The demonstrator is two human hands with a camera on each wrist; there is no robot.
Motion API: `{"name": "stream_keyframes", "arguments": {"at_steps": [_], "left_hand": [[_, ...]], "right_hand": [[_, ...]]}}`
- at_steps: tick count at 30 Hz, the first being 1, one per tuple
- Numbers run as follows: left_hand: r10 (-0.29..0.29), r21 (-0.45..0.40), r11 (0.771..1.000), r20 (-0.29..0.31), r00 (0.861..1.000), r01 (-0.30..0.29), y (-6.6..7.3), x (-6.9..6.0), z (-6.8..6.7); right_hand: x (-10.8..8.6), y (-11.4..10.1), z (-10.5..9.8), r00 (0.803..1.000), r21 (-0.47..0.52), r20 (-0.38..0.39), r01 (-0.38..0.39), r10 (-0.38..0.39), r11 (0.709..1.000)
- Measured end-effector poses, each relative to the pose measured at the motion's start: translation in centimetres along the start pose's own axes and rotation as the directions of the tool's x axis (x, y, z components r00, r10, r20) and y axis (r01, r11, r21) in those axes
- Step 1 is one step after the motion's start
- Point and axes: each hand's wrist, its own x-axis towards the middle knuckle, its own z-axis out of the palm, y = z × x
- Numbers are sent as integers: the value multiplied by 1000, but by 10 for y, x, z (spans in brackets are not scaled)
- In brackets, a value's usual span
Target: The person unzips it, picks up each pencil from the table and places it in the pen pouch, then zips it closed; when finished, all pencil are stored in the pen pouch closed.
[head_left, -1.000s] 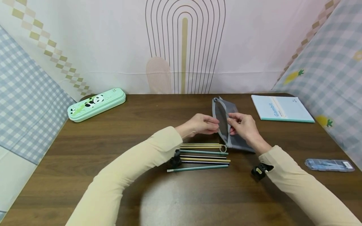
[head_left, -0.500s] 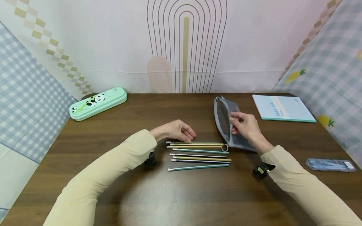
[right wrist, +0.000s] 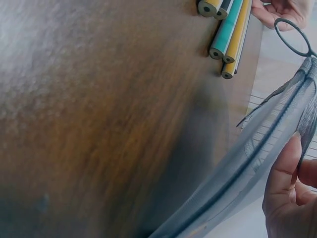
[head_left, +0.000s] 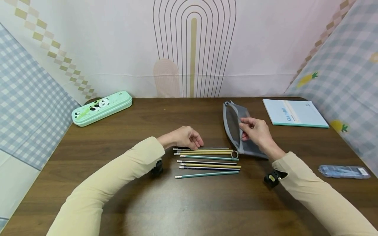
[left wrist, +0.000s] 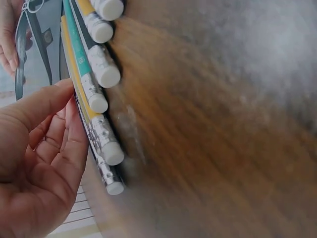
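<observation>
Several pencils with white erasers lie side by side on the table, among them a teal pencil [head_left: 206, 175] at the near side. My left hand [head_left: 184, 137] is at the far edge of the row. Its thumb and fingers pinch the farthest pencil, a dark one [left wrist: 101, 168], near the eraser end. My right hand [head_left: 255, 131] grips the near side of the zipper opening of a grey mesh pouch [head_left: 231, 126], holding its mouth apart. A ring [head_left: 234, 154] on the pouch's zipper hangs over the pencils' tips. Part of the pouch is hidden behind the right hand.
A mint green panda pencil case [head_left: 101, 108] stands at the back left. At the back right lies a light blue notebook [head_left: 295, 113]. A clear bluish plastic box [head_left: 344, 171] is near the right edge. Patterned cloth [head_left: 118, 49] hangs behind the table.
My left hand has drawn back leftward from the pouch's mouth and come down to the far pencil. My right hand keeps its hold on the pouch.
</observation>
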Motion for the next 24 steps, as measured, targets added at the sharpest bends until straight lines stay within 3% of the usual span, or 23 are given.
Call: {"name": "stream_keyframes", "arguments": {"at_steps": [4, 7, 15, 18, 21, 23, 24], "left_hand": [[49, 144, 988, -13, 999, -47, 1, 0, 0], [66, 205, 977, -9, 998, -63, 2, 0, -1], [55, 228, 972, 10, 998, -56, 1, -5, -16], [13, 126, 992, -6, 1000, -12, 2, -4, -21], [-44, -89, 995, -16, 999, 42, 4, 1, -20], [-92, -275, 958, -19, 996, 83, 8, 7, -15], [-117, -366, 925, -19, 993, 102, 10, 11, -12]], "right_hand": [[0, 1, 0, 1000, 2, 0, 3, -3, 1000], [0, 1, 0, 1000, 8, -1, 4, -4, 1000], [1, 1, 1, 1000, 17, 2, 3, -3, 1000], [1, 1, 1, 1000, 22, 2, 3, -3, 1000], [1, 1, 2, 1000, 32, 5, 2, -2, 999], [1, 1, 3, 1000, 40, 10, 1, -2, 999], [1, 1, 3, 1000, 43, 14, 2, -2, 999]]}}
